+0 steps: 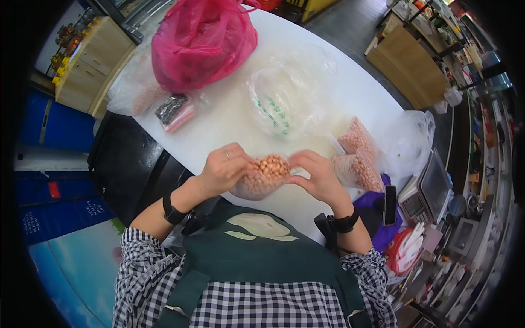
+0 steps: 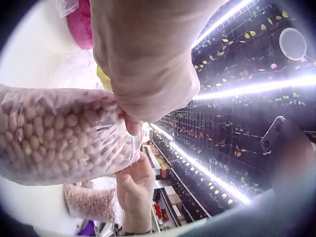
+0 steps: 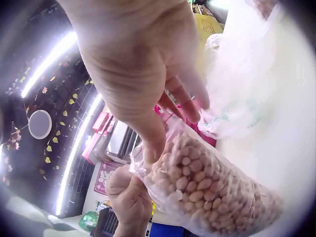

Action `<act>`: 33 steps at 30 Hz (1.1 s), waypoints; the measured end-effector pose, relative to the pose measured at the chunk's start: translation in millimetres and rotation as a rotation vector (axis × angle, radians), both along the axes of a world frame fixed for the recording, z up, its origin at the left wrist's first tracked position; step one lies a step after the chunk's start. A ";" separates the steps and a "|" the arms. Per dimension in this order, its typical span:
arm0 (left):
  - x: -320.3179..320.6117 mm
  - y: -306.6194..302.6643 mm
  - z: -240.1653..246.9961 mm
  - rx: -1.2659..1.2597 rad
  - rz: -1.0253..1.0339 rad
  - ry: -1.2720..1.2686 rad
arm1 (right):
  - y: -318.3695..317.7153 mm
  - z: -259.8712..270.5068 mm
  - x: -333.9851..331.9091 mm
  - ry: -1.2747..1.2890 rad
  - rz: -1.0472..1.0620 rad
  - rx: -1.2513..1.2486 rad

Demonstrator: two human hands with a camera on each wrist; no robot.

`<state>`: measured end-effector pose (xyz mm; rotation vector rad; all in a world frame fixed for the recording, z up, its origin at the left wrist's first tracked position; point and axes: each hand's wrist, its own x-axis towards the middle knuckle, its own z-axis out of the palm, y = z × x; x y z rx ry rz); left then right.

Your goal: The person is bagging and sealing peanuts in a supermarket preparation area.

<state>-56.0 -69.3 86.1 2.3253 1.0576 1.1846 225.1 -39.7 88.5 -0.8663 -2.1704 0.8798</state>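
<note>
On the blue panel (image 1: 65,210) at your left, you have two blocks of white Latin capitals (image 1: 93,208), set at an angle to your view; the individual words cannot be read with certainty. On the clear plastic bag (image 1: 301,90) lying across the table from you, green characters (image 1: 272,116) are printed in rows, creased with the film and not legible. Your right wrist view records pale markings and a flower figure on a pink panel (image 3: 104,177), and small dark print on a yellow surface (image 3: 207,29); both are too blurred for you to read.
</note>
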 end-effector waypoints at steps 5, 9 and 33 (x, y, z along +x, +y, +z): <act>31.9 -34.7 -13.6 0.096 -0.234 -0.072 | -63.4 14.5 32.6 -0.070 0.014 0.196; 37.7 -41.6 -43.6 -0.019 -0.283 -0.049 | -89.8 -13.0 52.8 -0.156 -0.084 0.117; 50.0 -33.5 -40.4 -0.059 -0.194 -0.003 | -82.7 -18.9 -12.3 -0.152 -0.153 0.268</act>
